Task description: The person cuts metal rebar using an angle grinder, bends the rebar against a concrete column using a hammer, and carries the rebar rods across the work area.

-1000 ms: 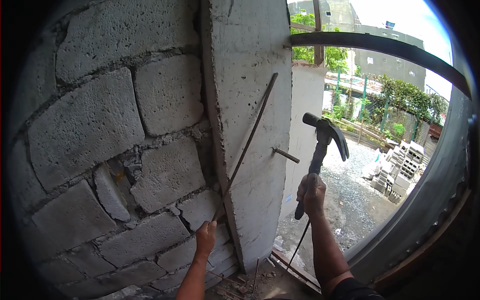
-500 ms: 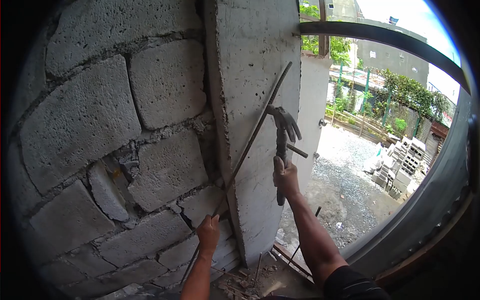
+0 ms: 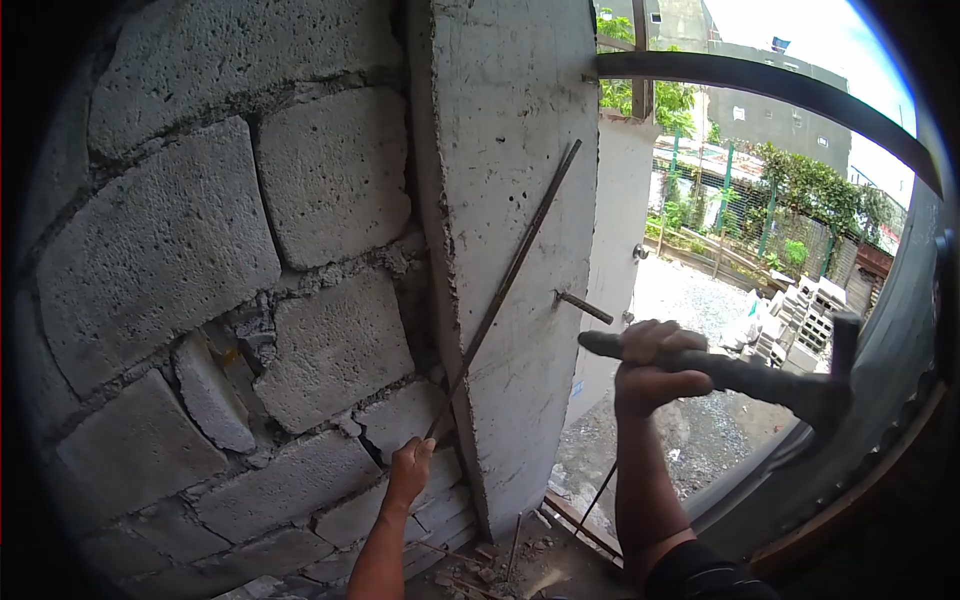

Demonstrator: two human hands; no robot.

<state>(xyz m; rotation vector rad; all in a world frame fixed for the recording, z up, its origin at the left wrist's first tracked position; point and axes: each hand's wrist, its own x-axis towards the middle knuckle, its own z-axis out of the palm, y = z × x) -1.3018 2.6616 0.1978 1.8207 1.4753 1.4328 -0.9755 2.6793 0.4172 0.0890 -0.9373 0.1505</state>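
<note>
My left hand (image 3: pixel 410 472) is closed round a long steel rebar rod (image 3: pixel 520 255) that slants up to the right across the concrete column (image 3: pixel 520 90). My right hand (image 3: pixel 655 370) grips a claw hammer (image 3: pixel 750 378) by its handle, out to the right of the column. The hammer lies nearly level, its head at the right end and blurred by motion. Left of my right hand, a short rebar stub (image 3: pixel 585 307) juts from the column face; the hammer's butt end appears close to it in the view.
A concrete block wall (image 3: pixel 340 350) with rough joints fills the left. Rubble (image 3: pixel 490 565) and thin rods lie at the column's foot. A metal frame bar (image 3: pixel 780 85) crosses the opening at right. Outside are gravel, stacked hollow blocks (image 3: pixel 805 315) and a fence.
The hammer has swung from beside the rod, head up, out to the right and turned level. My left hand and the rod's upper end have shifted down slightly.
</note>
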